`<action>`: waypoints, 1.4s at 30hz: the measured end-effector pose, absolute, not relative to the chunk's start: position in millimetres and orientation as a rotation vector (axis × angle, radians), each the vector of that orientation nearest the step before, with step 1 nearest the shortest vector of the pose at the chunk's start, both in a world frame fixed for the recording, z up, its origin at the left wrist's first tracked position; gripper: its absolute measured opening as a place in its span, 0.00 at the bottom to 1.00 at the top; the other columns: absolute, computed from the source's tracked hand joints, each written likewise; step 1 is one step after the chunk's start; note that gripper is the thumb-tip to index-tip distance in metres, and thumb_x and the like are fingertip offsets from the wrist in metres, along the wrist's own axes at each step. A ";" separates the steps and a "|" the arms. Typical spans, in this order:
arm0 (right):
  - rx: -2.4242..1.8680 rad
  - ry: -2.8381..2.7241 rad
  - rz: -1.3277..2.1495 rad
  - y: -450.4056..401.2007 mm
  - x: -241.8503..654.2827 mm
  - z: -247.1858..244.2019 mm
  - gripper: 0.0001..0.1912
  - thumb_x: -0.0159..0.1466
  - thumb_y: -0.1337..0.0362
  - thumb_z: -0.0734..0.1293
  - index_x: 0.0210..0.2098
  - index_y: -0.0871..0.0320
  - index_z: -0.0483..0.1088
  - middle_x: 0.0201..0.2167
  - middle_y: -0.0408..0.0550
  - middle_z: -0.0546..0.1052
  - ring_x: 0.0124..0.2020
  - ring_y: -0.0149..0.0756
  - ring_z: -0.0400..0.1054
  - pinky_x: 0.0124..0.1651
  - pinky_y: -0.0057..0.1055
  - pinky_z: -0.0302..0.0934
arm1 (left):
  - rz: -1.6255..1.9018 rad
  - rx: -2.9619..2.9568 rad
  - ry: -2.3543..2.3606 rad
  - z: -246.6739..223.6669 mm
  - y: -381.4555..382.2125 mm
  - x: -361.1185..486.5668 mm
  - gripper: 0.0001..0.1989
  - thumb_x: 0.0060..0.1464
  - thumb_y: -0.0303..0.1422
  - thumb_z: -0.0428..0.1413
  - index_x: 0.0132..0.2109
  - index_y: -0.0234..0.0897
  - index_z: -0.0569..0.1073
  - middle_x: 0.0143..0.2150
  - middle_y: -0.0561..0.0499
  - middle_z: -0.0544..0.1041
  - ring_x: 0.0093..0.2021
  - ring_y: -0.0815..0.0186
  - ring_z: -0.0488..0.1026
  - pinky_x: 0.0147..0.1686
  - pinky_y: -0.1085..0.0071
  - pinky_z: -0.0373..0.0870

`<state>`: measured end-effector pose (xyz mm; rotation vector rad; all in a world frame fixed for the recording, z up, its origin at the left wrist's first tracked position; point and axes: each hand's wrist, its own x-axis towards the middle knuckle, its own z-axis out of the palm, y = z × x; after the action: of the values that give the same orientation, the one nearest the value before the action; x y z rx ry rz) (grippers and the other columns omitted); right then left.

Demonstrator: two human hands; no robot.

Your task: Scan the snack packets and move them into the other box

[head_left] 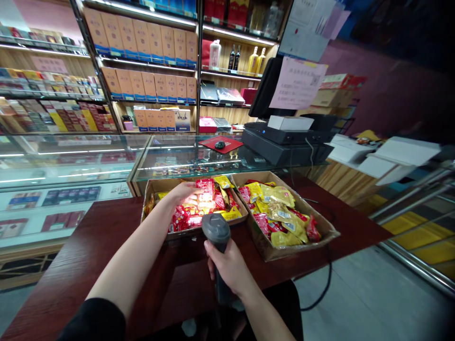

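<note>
Shop counter, dark wood (88, 246): left hand (183, 193) lying open on red foil snack packets (194, 215) in cardboard tray (167, 183); right hand (227, 265), well apart, clamped around handheld barcode scanner (216, 232), just before tray, lower centre.

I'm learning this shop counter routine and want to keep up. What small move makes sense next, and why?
Probably pinch one red packet with the left hand and hold it up to the handheld barcode scanner. The left hand already rests on the packets in the cardboard tray, and the right hand grips the scanner just beside it.
</note>
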<state>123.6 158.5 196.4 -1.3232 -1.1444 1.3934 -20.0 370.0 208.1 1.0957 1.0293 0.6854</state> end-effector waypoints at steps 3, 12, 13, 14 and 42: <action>-1.323 -1.118 1.406 156.8 121.9 196.4 0.18 0.56 0.49 0.65 0.25 0.58 0.63 0.11 0.37 0.64 0.10 0.27 0.57 0.14 0.23 0.54 | 0.686 1.077 1.014 205.7 372.8 -20.6 0.21 0.35 0.32 0.69 0.38 0.33 0.72 0.28 0.50 0.76 0.24 0.69 0.73 0.27 0.69 0.74; -1.162 -0.867 1.042 197.6 178.2 223.6 0.13 0.49 0.65 0.70 0.35 0.60 0.73 0.37 0.48 0.78 0.42 0.39 0.71 0.46 0.33 0.65 | 0.647 1.025 0.818 221.2 357.1 -1.5 0.18 0.40 0.31 0.67 0.40 0.33 0.72 0.36 0.46 0.78 0.28 0.68 0.76 0.25 0.73 0.75; -1.130 -0.824 1.109 202.3 189.6 229.6 0.13 0.48 0.67 0.70 0.34 0.60 0.73 0.37 0.48 0.78 0.43 0.40 0.71 0.46 0.33 0.66 | 0.638 1.027 0.804 224.3 353.2 6.0 0.19 0.40 0.31 0.67 0.40 0.34 0.73 0.37 0.46 0.78 0.29 0.67 0.76 0.26 0.72 0.75; -1.100 -0.783 1.188 205.7 200.7 235.6 0.12 0.48 0.68 0.69 0.34 0.59 0.73 0.38 0.48 0.78 0.44 0.41 0.71 0.45 0.34 0.67 | 0.631 1.034 0.795 227.1 349.8 15.0 0.19 0.40 0.31 0.67 0.40 0.34 0.73 0.37 0.46 0.78 0.29 0.67 0.76 0.27 0.71 0.75; -1.048 -0.640 1.304 243.7 294.4 274.9 0.07 0.55 0.73 0.68 0.34 0.61 0.69 0.29 0.48 0.77 0.30 0.34 0.73 0.37 0.32 0.71 | 0.767 1.099 1.011 240.2 365.7 101.8 0.13 0.45 0.28 0.64 0.39 0.31 0.74 0.35 0.46 0.77 0.31 0.66 0.76 0.33 0.66 0.76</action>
<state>294.4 243.7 274.9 -1.0479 -0.6400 1.3042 101.8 365.7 240.2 1.0987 1.0111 0.7667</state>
